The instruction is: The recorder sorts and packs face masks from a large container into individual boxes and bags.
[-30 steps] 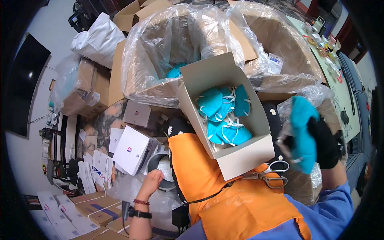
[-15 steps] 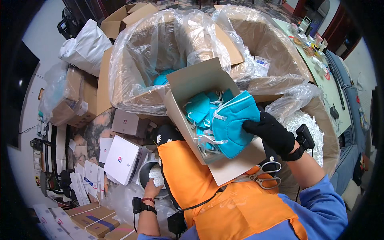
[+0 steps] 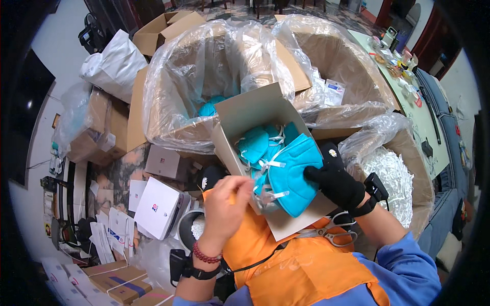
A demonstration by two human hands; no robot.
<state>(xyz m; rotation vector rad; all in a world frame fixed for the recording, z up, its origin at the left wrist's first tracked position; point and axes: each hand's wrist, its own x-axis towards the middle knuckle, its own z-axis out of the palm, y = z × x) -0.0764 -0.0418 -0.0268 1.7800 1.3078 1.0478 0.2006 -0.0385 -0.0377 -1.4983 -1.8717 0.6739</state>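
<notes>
Teal masks [image 3: 254, 145] lie in a box [image 3: 251, 108], marbled floor [image 3: 240, 12] beyond.

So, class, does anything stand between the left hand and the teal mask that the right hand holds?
Nothing solid is visibly in the way. The left hand is beside the teal mask, with loose straps showing near its fingertips. The black-gloved right hand is on the mask's opposite side. One view cannot settle depth.
</notes>
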